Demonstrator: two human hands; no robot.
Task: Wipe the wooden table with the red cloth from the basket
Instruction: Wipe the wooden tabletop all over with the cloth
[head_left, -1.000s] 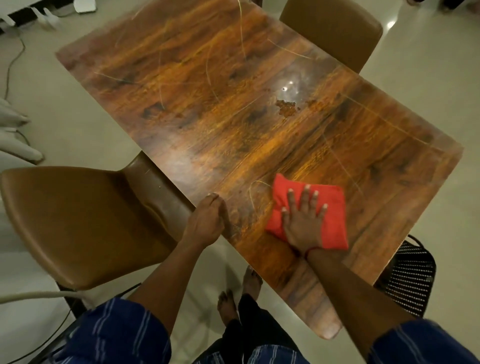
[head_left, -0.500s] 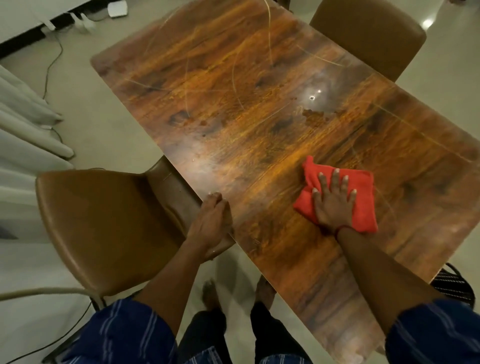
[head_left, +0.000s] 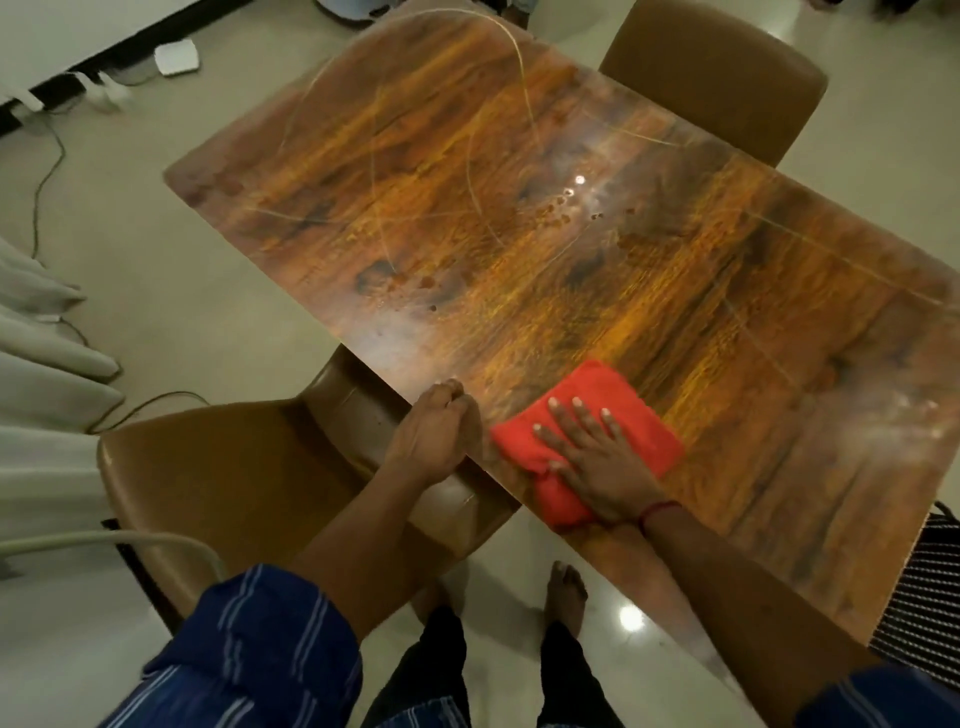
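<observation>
The wooden table (head_left: 545, 218) fills the middle of the view, glossy and scratched, with small dark spots near its centre. The folded red cloth (head_left: 644, 421) lies flat on the table by the near long edge. My right hand (head_left: 597, 460) presses down on the cloth with fingers spread. My left hand (head_left: 434, 431) is curled over the table's near edge just left of the cloth, gripping the rim. The black mesh basket (head_left: 919, 597) shows partly at the lower right, below the table corner.
A brown chair (head_left: 234, 493) is pushed under the near edge on my left. Another brown chair (head_left: 711, 73) stands at the far side. Cables and a white box (head_left: 176, 57) lie on the floor at upper left. My bare feet stand below the table edge.
My right hand has slid the red cloth leftward along the table toward the near edge and my left hand. The left hand stays on the rim. The view has shifted.
</observation>
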